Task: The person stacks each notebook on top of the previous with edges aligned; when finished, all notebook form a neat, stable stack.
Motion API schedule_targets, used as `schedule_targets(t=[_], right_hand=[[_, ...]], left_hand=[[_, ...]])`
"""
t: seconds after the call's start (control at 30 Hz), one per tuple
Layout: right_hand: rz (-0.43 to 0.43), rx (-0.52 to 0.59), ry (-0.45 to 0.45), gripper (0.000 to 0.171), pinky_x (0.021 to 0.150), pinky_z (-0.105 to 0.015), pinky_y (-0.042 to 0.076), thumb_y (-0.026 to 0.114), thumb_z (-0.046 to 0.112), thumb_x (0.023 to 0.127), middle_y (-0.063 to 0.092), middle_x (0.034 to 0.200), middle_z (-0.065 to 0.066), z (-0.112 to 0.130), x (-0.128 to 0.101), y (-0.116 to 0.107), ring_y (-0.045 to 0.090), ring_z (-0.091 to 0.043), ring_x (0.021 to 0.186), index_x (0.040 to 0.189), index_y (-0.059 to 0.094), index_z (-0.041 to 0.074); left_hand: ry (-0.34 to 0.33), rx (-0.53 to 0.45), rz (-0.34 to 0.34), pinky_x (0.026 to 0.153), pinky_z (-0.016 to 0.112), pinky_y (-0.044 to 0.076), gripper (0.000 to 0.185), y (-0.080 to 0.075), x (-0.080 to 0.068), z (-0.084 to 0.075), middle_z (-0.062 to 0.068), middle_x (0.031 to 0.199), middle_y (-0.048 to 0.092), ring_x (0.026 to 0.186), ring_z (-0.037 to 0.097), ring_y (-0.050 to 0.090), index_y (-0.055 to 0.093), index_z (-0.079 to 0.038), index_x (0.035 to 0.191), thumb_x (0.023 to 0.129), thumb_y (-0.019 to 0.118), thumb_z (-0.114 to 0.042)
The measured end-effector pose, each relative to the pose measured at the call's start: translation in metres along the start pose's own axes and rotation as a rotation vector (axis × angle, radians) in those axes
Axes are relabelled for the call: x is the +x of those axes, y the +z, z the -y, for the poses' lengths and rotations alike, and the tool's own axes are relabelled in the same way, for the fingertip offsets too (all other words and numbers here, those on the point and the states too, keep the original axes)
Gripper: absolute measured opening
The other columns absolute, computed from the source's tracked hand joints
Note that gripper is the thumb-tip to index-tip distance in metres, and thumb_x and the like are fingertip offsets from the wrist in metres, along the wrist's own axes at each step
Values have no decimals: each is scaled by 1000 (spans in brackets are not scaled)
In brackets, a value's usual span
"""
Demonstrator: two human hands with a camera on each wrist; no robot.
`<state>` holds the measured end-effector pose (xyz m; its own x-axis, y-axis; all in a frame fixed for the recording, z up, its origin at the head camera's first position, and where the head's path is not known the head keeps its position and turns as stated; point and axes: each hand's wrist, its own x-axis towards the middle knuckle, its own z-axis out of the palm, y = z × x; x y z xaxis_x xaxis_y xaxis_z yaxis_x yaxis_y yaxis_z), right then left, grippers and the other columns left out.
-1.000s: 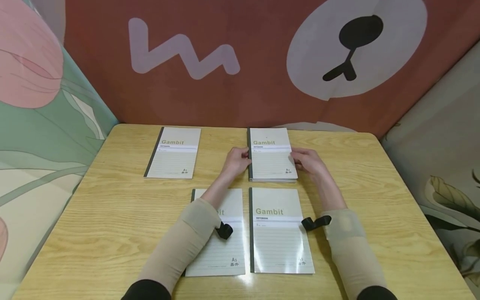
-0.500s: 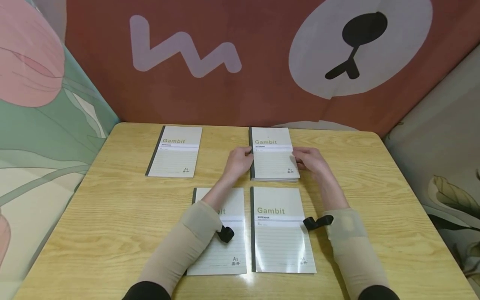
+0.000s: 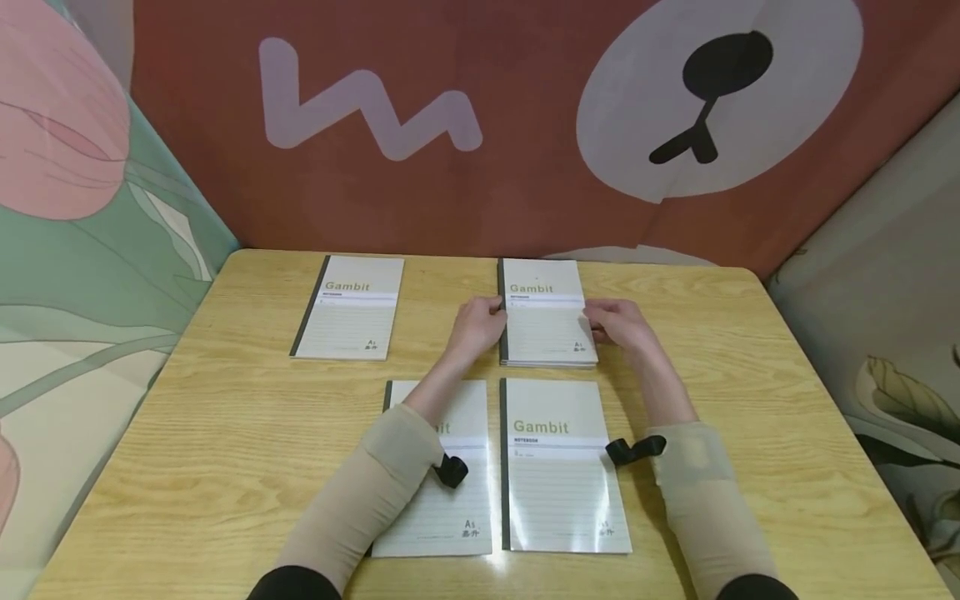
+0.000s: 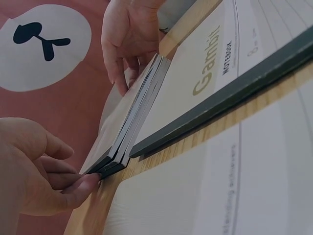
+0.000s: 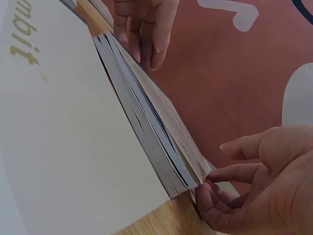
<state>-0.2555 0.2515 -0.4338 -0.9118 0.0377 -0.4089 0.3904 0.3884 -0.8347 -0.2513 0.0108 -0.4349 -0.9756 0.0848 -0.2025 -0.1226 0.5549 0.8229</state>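
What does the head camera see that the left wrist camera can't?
Only the head view shows the whole table, the far-left notebook and both sleeves. Only the left wrist view shows, from the side, that the stack is several notebooks thick. Both show the left hand at the stack's dark spine and the right hand at its other edge.

The worktop (image 3: 225,433) is pale, smooth wood-grain laminate; the notebook (image 3: 558,467) nearest its front edge has a glossy paper cover.
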Motion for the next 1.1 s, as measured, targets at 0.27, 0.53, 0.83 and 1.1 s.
schedule_targets(t=[0.27,0.53,0.83,1.1], right_hand=[[17,-23,-47,54,99,-26,56,49,24,108,40,163,-19,7,-10,-1,51,-22,131,155,41,-3],[19,-73,-84,52,113,-48,50,48,22,108,38,164,-21,10,-16,-1,42,-32,147,150,45,-8],[21,-72,-98,53,114,-47,50,49,23,108,40,162,-22,10,-18,-2,43,-32,144,151,44,-8],[40,-70,-108,54,112,-44,49,49,24,108,39,161,-22,7,-19,-4,47,-30,137,152,44,-7]], left_hand=[[17,-6,24,51,23,35,46,-1,-2,0,14,152,57,60,15,42,52,-6,150,105,49,-16],[18,-2,24,49,22,33,43,-2,-3,-2,14,139,66,57,13,42,56,-7,147,106,50,-16],[4,4,20,49,22,33,39,-1,-3,-5,14,110,71,59,13,44,63,-8,141,105,51,-16],[-4,-14,40,49,23,32,27,0,-3,-5,6,79,50,58,13,42,69,1,112,106,51,-17]])
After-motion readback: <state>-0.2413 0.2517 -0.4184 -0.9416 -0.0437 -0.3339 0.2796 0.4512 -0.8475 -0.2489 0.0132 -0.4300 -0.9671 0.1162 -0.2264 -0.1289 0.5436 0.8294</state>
